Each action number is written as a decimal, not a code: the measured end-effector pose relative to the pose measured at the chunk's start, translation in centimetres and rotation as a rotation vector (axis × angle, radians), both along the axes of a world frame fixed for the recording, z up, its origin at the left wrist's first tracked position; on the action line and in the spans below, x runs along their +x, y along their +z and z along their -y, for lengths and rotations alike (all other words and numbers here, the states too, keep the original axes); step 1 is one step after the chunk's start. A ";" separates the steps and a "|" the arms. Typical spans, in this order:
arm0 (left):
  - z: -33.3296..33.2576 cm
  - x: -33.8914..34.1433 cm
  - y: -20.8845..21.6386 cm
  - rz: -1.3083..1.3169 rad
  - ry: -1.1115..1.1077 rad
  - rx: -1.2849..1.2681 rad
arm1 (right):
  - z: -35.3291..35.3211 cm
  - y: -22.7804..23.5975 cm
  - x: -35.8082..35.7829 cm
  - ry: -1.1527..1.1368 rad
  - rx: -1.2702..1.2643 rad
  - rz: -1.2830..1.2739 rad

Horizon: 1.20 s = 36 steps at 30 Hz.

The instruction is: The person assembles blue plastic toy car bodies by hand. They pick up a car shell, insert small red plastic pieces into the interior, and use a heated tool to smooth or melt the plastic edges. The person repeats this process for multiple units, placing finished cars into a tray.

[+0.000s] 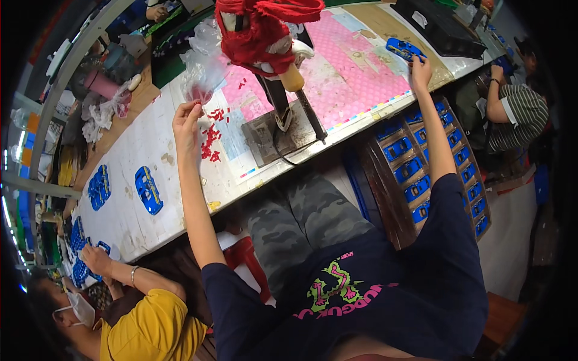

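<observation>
My left hand (188,123) is raised over the left part of the worktable, thumb and fingertips pinched on what looks like a small red piece. Beside it lies a scatter of small red pieces (211,143). Stretched out to the far right, my right hand (421,73) has its fingers closed on the near end of a blue toy car (402,48) at the table's edge. Between my hands stands a bench device (278,111) on a metal base, its top wrapped in red cloth, with a lever.
Two blue car bodies (148,190) lie at left. A tray (404,157) of blue cars stands right of my legs. A black bin (439,27) sits at the far right, plastic bags (201,66) at the back. Co-workers in yellow (147,325) and stripes (519,117) sit either side.
</observation>
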<state>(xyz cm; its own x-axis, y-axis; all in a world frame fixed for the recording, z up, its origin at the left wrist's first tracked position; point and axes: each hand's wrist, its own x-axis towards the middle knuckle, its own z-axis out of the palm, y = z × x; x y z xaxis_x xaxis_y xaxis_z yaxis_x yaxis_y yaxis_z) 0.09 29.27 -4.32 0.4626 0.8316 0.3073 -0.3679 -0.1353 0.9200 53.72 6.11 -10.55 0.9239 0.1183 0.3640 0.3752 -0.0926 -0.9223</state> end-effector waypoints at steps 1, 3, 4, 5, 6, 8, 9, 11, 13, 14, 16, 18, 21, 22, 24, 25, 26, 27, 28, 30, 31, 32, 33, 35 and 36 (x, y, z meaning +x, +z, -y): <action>0.6 -0.3 0.6 0.014 0.025 0.012 | 0.0 -0.3 0.0 0.020 0.042 -0.009; 2.2 -0.5 2.1 0.076 0.025 0.067 | 0.2 0.1 0.0 0.084 0.192 -0.086; 3.6 -0.7 2.8 0.111 0.016 0.086 | 0.3 0.2 0.0 0.110 0.262 -0.113; 5.6 -0.9 3.8 0.147 0.013 0.100 | 0.2 0.3 0.2 0.084 0.276 -0.105; 7.5 -0.8 4.4 0.186 0.010 0.106 | 0.6 0.3 0.7 0.067 0.268 -0.104; 11.2 -0.7 5.3 0.262 -0.011 0.094 | 1.3 0.7 0.9 0.085 0.342 -0.093; 12.9 -0.8 5.6 0.305 -0.038 0.103 | 1.3 0.9 0.5 0.084 0.418 -0.103; 16.1 -1.0 6.0 0.370 -0.066 0.106 | 1.5 1.8 -1.0 0.094 0.537 -0.112; 18.6 -1.0 5.6 0.416 -0.067 0.063 | 2.7 2.8 -2.7 0.120 0.580 -0.087; 19.5 -0.7 5.6 0.448 -0.113 0.040 | 4.3 2.5 -2.3 0.180 0.656 -0.116; 21.0 -0.7 5.3 0.471 -0.133 -0.010 | 6.7 4.0 -6.4 0.188 0.797 -0.305; 22.4 -0.6 5.2 0.448 -0.157 -0.042 | 8.9 2.3 -9.8 0.245 1.011 -0.444; 23.3 0.1 4.8 0.458 -0.252 -0.152 | 16.0 2.5 -14.5 1.152 1.228 -0.933; 23.6 0.4 4.8 0.452 -0.273 -0.156 | 17.0 3.4 -16.6 1.167 1.221 -0.934; 23.9 1.3 4.6 0.448 -0.326 -0.168 | 18.2 5.7 -21.1 1.184 1.080 -0.796; 24.2 1.7 4.4 0.431 -0.353 -0.184 | 18.6 6.0 -23.4 1.004 1.003 -0.711; 24.6 2.0 4.3 0.406 -0.367 -0.228 | 18.0 6.8 -25.4 1.099 0.944 -0.717; 25.1 2.3 4.1 0.384 -0.381 -0.272 | 17.4 7.6 -27.5 1.194 0.879 -0.713; 25.6 2.5 4.0 0.359 -0.388 -0.315 | 16.8 8.2 -29.5 1.316 0.745 -0.755; 26.5 3.4 3.8 0.342 -0.471 -0.380 | 17.1 9.0 -32.5 1.368 0.384 -0.666; 26.9 3.9 3.7 0.308 -0.496 -0.371 | 17.9 9.2 -33.5 1.306 0.170 -0.568; 27.1 4.2 3.7 0.286 -0.518 -0.361 | 17.8 9.6 -34.0 1.339 0.061 -0.481; 27.5 4.3 4.1 0.225 -0.527 -0.421 | 17.9 9.6 -34.5 1.371 -0.024 -0.385; 27.9 4.2 4.0 0.154 -0.517 -0.427 | 17.4 9.7 -35.0 1.462 0.043 -0.318; 28.0 4.1 3.9 0.122 -0.509 -0.432 | 17.4 9.7 -34.9 1.457 0.034 -0.266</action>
<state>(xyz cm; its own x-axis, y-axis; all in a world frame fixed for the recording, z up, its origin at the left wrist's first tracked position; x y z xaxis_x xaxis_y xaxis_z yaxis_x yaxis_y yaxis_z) 4.22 1.29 -0.38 0.8124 0.5787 0.0710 -0.3925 0.4528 0.8006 18.77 -11.25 -0.89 0.0401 0.9727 0.2284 -0.0594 0.2305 -0.9713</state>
